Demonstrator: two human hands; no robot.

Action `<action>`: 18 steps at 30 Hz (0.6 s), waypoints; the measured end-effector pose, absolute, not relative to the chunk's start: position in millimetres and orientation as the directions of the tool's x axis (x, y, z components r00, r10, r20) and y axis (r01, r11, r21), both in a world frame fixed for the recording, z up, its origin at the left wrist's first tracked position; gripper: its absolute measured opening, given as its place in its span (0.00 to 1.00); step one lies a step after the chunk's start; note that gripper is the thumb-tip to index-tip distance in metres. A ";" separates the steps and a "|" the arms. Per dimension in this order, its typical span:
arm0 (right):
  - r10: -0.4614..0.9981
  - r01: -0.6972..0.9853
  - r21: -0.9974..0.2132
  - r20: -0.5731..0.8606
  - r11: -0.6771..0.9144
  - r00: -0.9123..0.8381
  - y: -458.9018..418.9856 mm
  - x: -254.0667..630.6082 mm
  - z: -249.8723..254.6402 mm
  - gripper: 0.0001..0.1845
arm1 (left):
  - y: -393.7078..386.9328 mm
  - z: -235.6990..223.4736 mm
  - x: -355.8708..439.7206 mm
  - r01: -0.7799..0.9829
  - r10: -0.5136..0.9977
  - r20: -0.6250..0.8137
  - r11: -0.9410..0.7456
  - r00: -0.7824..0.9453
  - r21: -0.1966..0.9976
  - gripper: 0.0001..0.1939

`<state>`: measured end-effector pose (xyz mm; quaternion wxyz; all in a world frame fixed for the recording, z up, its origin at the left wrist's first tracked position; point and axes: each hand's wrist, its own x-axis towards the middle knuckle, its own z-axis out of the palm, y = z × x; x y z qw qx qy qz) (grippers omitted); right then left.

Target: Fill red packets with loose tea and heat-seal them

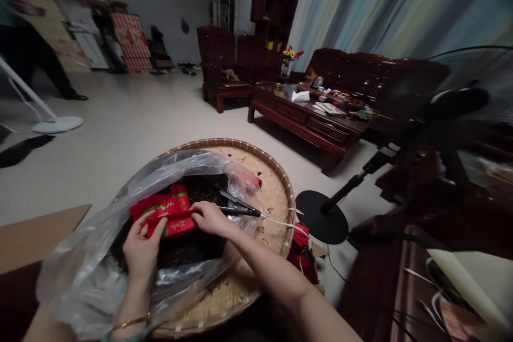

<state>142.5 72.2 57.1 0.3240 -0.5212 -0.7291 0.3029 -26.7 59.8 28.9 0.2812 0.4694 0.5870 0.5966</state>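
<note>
One red printed packet has its long axis crosswise between the fingers of the left hand and the right hand, each pinching one end.

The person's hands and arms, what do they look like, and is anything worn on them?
Both the left hand and right hand are ungloved, and no sleeves show on the forearms. The left wrist wears a thin gold-coloured bangle and a pale green bangle; the right wrist is bare.
</note>
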 end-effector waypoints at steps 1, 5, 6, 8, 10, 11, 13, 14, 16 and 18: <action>0.949 0.577 -0.760 0.177 0.300 -0.261 70.8 146.2 59.4 0.11 | 57.4 32.2 -26.4 0.211 0.899 0.210 -0.136 -0.384 0.968 0.31; 0.941 0.549 -0.766 0.304 0.335 -0.149 67.6 155.1 57.5 0.15 | 47.7 37.5 -20.2 0.304 0.968 0.138 -0.069 -0.210 0.950 0.21; 0.936 0.530 -0.777 0.338 0.339 -0.102 68.0 156.3 54.9 0.16 | 46.4 37.5 -17.5 0.273 0.975 0.113 -0.059 -0.189 0.960 0.19; 0.920 0.510 -0.781 0.387 0.360 -0.058 69.4 157.9 49.3 0.17 | 44.9 37.2 -12.1 0.226 0.983 0.094 -0.057 -0.160 0.972 0.16; 0.911 0.521 -0.764 0.406 0.380 -0.069 69.4 158.7 45.4 0.16 | 43.9 37.8 -7.7 0.219 0.981 0.105 -0.068 -0.165 0.973 0.14; 0.909 0.534 -0.752 0.409 0.386 -0.082 68.5 159.0 44.3 0.16 | 43.1 38.2 -6.0 0.217 0.979 0.111 -0.072 -0.169 0.974 0.13; 0.906 0.570 -0.722 0.409 0.393 -0.107 65.4 159.3 43.8 0.18 | 41.4 39.0 -3.8 0.208 0.978 0.114 -0.076 -0.175 0.975 0.12; 0.904 0.585 -0.708 0.411 0.396 -0.115 63.7 159.4 44.1 0.20 | 40.6 39.0 -3.3 0.203 0.978 0.113 -0.076 -0.178 0.976 0.12; 0.898 0.595 -0.691 0.420 0.409 -0.129 60.8 159.8 45.4 0.21 | 39.5 37.9 -2.9 0.196 0.976 0.109 -0.071 -0.187 0.978 0.12; 0.892 0.574 -0.697 0.429 0.428 -0.144 59.2 160.4 46.7 0.22 | 39.3 35.3 -3.1 0.196 0.974 0.103 -0.063 -0.200 0.978 0.13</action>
